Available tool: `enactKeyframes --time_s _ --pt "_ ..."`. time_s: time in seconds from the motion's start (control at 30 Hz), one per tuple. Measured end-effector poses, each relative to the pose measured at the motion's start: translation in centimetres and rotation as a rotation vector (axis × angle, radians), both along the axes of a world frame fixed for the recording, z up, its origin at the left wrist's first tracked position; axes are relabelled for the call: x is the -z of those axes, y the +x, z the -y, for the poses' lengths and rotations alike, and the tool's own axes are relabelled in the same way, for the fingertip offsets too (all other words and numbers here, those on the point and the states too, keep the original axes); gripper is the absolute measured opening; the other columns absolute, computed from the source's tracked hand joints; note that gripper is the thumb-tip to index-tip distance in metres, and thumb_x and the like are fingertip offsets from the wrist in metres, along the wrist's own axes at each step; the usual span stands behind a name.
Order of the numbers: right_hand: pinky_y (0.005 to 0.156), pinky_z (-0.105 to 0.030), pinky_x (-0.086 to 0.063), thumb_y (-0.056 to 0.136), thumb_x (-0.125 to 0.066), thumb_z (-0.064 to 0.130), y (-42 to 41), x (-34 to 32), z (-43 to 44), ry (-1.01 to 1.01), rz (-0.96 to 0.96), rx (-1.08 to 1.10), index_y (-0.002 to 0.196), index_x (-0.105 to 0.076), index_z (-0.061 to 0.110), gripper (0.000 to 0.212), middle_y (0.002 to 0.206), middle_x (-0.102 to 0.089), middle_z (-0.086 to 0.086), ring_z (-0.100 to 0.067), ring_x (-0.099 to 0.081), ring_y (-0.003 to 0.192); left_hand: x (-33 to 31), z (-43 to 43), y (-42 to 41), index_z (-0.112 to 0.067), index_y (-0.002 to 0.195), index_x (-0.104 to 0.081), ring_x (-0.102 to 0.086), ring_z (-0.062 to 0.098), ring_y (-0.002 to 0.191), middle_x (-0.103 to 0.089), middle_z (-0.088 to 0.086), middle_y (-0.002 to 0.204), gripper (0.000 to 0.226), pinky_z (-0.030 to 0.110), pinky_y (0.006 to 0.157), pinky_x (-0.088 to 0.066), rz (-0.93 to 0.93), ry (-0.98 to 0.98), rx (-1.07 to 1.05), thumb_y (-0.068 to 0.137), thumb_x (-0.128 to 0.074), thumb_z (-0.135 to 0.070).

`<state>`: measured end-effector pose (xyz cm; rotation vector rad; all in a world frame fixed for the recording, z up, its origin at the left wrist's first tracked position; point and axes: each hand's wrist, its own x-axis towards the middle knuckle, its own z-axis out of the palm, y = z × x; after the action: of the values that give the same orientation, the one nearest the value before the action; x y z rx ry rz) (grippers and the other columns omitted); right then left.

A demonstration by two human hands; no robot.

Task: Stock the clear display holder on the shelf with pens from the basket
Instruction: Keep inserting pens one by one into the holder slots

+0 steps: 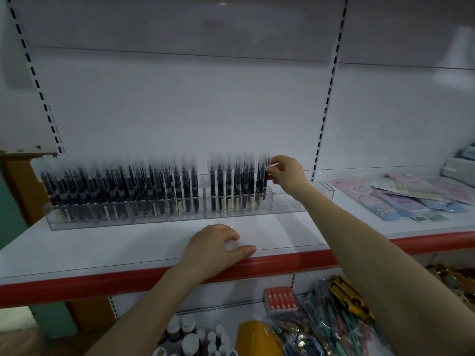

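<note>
A white shelf [128, 247] with a red front lip runs across the middle of the view, and a long clear display holder [285, 204] stands on it, stretching from about 9 o'clock to just right of centre. Dark pens [120, 186] stand upright in it, packed tightly along the left stretch, with a narrow gap near the middle and another filled block to its right; the far right compartments look empty. The picture is smeared, so single pens are hard to separate. The right hand [286, 173] reaches up at roughly 2 o'clock from centre, fingers pinched on one pen [268, 170] at the right end of the filled rows, its lower part among its neighbours. The left hand [216, 249] lies palm down at 6 o'clock on the shelf's front edge, fingers loosely spread, holding nothing. At 3 o'clock, flat pastel packets [401, 199] lie on the neighbouring shelf. Small bottles [190, 337] stand below at 6 o'clock.
</note>
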<state>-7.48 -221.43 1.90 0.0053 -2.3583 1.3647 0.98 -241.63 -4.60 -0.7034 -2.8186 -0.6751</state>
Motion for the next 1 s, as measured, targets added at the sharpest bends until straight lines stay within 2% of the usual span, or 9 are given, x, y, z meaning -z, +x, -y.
enactKeyframes --time_s 0.17,0.33,0.5,0.6,0.67,0.73,0.8,0.87,1.0 --pt "0.066 -0.023 -0.05 0.094 -0.049 0.005 -0.4 1.0 0.0 -0.033 0.014 0.02 0.111 -0.057 -0.002 0.02 0.099 -0.066 -0.021 -0.02 -0.061 0.076 0.1 -0.1 0.0 -0.023 0.117 -0.062 -0.049 0.007 0.116 -0.055 -0.009 0.126 0.053 0.024 0.095 -0.04 -0.016 0.008 0.005 0.081 -0.054 -0.061" --pt "0.08 -0.032 -0.049 0.095 -0.047 0.006 0.5 1.4 -0.3 0.024 0.042 0.053 0.125 -0.051 0.0 0.031 0.099 -0.063 -0.018 -0.023 -0.061 0.086 0.3 -0.1 -0.3 -0.022 0.116 -0.062 -0.05 0.008 0.114 -0.057 -0.009 0.125 0.054 0.024 0.093 -0.04 -0.018 0.01 0.014 0.08 -0.055 -0.062" --pt "0.08 -0.031 -0.049 0.096 -0.042 0.01 4.7 1.7 0.4 0.023 -0.081 0.183 0.111 -0.059 0.0 0.024 0.098 -0.064 -0.011 -0.026 -0.066 0.093 0.9 0.1 -0.2 -0.018 0.118 -0.063 -0.05 0.012 0.116 -0.059 -0.005 0.125 0.057 0.026 0.096 -0.038 -0.092 0.069 0.031 0.082 -0.054 -0.062" --pt "0.076 -0.031 -0.051 0.096 -0.046 0.015 9.0 1.9 2.0 -0.044 -0.2 0.199 0.095 -0.06 0.008 0.015 0.086 -0.063 -0.004 -0.017 -0.067 0.082 1.2 0.5 0.9 -0.009 0.104 -0.069 -0.062 0.021 0.1 -0.068 0.004 0.106 0.058 0.031 0.089 -0.046 -0.331 0.067 0.187 0.081 -0.047 -0.057" --pt "0.071 -0.028 -0.053 0.096 -0.048 0.017 12.2 2.5 3.5 -0.072 -0.272 0.19 0.09 -0.059 0.013 0.013 0.079 -0.064 0.001 -0.004 -0.065 0.07 2.4 1.1 2.3 -0.003 0.089 -0.071 -0.065 0.024 0.084 -0.07 0.009 0.088 0.039 0.032 0.08 -0.049 -0.537 0.141 0.331 0.083 -0.053 -0.038" --pt "0.066 -0.025 -0.053 0.095 -0.05 0.016 15.4 4.1 5.2 -0.11 -0.319 0.151 0.088 -0.06 0.015 0.012 0.076 -0.064 0.003 -0.003 -0.064 0.065 4.6 1.7 4.3 -0.003 0.086 -0.069 -0.064 0.024 0.078 -0.069 0.01 0.082 0.024 0.031 0.076 -0.046 -0.612 0.205 0.422 0.084 -0.056 -0.024" --pt "0.063 -0.027 -0.053 0.095 -0.051 0.013 18.5 6.9 7.1 -0.133 -0.33 0.096 0.086 -0.06 0.019 0.014 0.074 -0.065 -0.001 -0.013 -0.064 0.067 7.4 3.0 6.5 -0.007 0.089 -0.064 -0.06 0.022 0.077 -0.068 0.011 0.079 0.016 0.031 0.073 -0.045 -0.548 0.271 0.467 0.084 -0.055 -0.019" --pt "0.061 -0.027 -0.052 0.094 -0.052 0.011 21.1 10.9 8.7 -0.107 -0.256 0.02 0.085 -0.06 0.017 0.014 0.072 -0.064 -0.001 -0.014 -0.063 0.065 11.2 4.9 8.2 -0.007 0.09 -0.066 -0.054 0.016 0.08 -0.069 0.01 0.081 0.023 0.028 0.073 -0.044 -0.344 0.26 0.424 0.084 -0.052 -0.024" --pt "0.063 -0.022 -0.052 0.094 -0.053 0.01 24.1 21.0 10.2 0.013 0.151 -0.096 0.082 -0.059 0.013 0.014 0.071 -0.061 0.008 -0.004 -0.061 0.063 20.3 8.7 10.0 -0.007 0.098 -0.069 -0.06 0.024 0.091 -0.068 0.01 0.094 0.058 0.033 0.076 -0.046 0.165 0.157 0.218 0.079 -0.034 -0.048"
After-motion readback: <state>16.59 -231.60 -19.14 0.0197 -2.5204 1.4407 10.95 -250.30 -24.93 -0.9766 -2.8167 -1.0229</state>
